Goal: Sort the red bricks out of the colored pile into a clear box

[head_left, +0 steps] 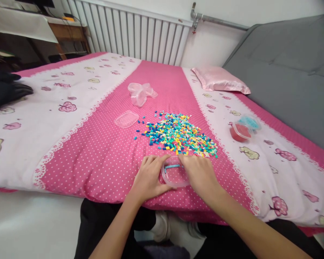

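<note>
A small clear plastic container [175,181] sits near the front edge of the bed, with a row of light blue pieces [172,166] inside by its far wall. My left hand [150,178] is closed round its left side, thumb at the near rim and fingers at the far rim. Over the right rim, my right hand [201,174] is curled with its fingers together; its fingertips are hidden, so what they pinch cannot be made out. Just beyond both hands spreads a heap of small colourful plastic pieces [178,133].
Left of the heap lies a clear lid [126,119], with several empty clear containers [139,94] behind it. On the right stand a container of red pieces [239,132] and one of light blue pieces [250,122]. A pink pillow [221,79] lies by the grey headboard [286,68].
</note>
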Tool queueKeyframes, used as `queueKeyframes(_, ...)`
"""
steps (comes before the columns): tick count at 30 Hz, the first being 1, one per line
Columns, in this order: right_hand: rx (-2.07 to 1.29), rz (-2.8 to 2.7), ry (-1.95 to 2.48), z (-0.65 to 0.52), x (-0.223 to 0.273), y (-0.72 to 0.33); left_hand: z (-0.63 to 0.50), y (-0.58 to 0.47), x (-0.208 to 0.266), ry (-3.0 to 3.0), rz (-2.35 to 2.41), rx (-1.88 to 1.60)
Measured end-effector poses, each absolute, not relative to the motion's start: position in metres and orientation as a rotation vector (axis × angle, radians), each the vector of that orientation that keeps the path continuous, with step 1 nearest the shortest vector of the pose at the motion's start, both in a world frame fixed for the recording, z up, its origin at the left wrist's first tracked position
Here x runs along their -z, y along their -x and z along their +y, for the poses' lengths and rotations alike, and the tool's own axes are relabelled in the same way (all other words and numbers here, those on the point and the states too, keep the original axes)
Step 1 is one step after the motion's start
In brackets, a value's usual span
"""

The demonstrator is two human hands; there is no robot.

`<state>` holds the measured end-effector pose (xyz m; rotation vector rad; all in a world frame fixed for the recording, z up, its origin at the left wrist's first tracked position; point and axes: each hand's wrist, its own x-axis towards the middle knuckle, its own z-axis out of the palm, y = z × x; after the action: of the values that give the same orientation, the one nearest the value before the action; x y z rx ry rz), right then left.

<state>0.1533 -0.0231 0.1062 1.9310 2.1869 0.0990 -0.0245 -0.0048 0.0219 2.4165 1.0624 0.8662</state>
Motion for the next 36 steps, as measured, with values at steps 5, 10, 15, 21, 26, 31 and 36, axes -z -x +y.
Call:
queueKeyframes(5, -0.114, 2.186, -1.906, -0.022, -0.106, -0.152, -0.004, 0.024, -0.022, -2.427, 1.06, -0.871)
queueKeyframes(10, -0.123, 2.196, -1.875, -0.022, -0.104, -0.151, -0.004, 0.024, -0.021, -2.424, 1.07, -0.858)
queueKeyframes(15, -0.115, 2.213, -1.86, -0.021, -0.103, -0.152, -0.004, 0.024, -0.019, -2.437, 1.064, -0.874)
queueKeyframes(21, -0.087, 2.217, -1.872, -0.022, -0.105, -0.152, -0.004, 0.025, -0.019, -2.424, 1.067, -0.871)
queueKeyframes(26, -0.031, 2.212, -1.906, -0.023, -0.114, -0.157, -0.004, 0.025, -0.019, -2.428, 1.063, -0.861)
queueKeyframes(31, -0.105, 2.481, -2.053, -0.041, -0.109, -0.179, -0.005, 0.025, -0.019, -2.415, 1.084, -0.845)
queueKeyframes(36, -0.331, 2.505, -2.195, -0.064, -0.088, -0.194, -0.004, 0.024, -0.019, -2.41, 1.086, -0.848)
